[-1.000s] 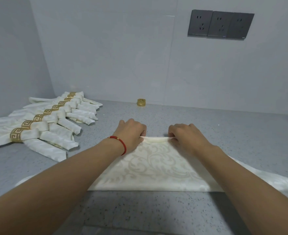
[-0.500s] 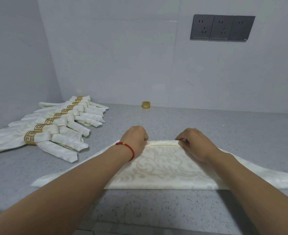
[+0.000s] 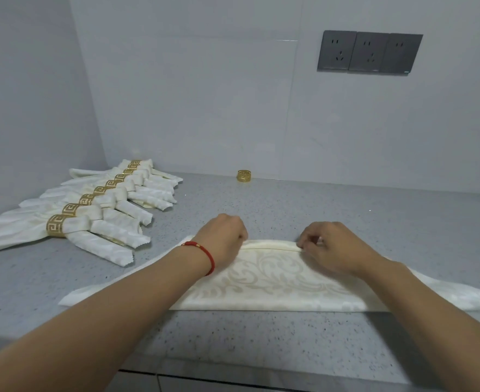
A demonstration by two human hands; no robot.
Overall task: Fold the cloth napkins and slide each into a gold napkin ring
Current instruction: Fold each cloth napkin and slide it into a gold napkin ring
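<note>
A cream patterned cloth napkin (image 3: 272,281) lies spread on the grey counter in front of me, its far edge rolled into a narrow fold. My left hand (image 3: 221,236), with a red cord on its wrist, grips the left end of that fold with curled fingers. My right hand (image 3: 329,247) pinches the right end of the same fold. A single loose gold napkin ring (image 3: 243,175) stands at the back of the counter by the wall.
Several finished napkins in gold rings (image 3: 74,213) lie fanned in a row at the left, near the corner. The grey speckled counter (image 3: 289,340) ends at a front edge below the napkin. Dark wall sockets (image 3: 368,53) sit on the back wall.
Both hands have drawn the napkin's far edge a little toward me, and the narrow fold along it has grown. The view has shifted slightly to the left.
</note>
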